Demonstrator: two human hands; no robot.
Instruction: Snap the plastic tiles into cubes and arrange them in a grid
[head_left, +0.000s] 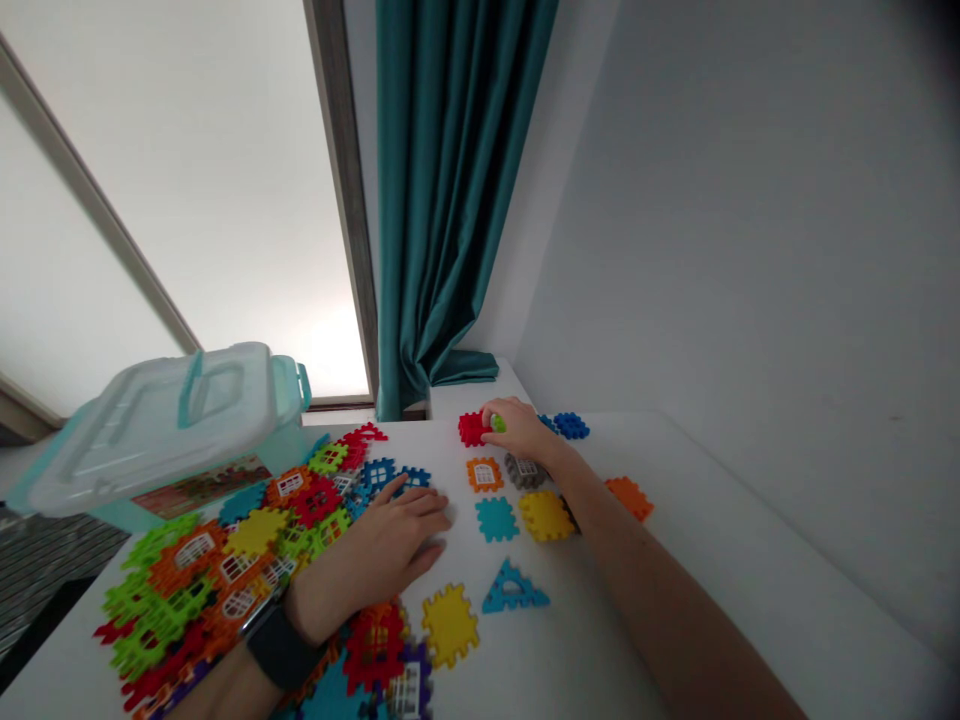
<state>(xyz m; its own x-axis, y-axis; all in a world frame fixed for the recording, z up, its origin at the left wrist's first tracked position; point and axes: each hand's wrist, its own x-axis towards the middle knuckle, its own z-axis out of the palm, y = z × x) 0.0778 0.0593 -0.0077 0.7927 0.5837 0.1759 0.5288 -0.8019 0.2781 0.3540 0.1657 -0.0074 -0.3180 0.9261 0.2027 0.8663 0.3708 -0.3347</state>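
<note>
A: What does the right grip (517,428) have?

B: A green piece (498,423), pinched by the fingertips at the far side of the bench (577,660). A pinch seems apt for something so small, most of it covered by the hand. A red piece (471,430) is right at the fingers; whether it is touched, I can't tell

A: And the left grip (382,550)?

B: Loose, palm down, fingers spread over the right edge of the heap (259,530), nothing visibly clasped. Perhaps it lies there to keep loose pieces within easy touch

A: Why the gaps on the right?

B: Probably so each piece shows apart: an orange window piece (484,475) beside a grey piece (523,472), then a teal square (496,519) beside a yellow piece (546,516), with a blue triangle (514,588) nearer the person. The heap overlaps, so single pieces are harder to pick out there

A: The lidded box (161,440)?

B: Behind the heap at the left, likely placed there to leave the working side free
</note>
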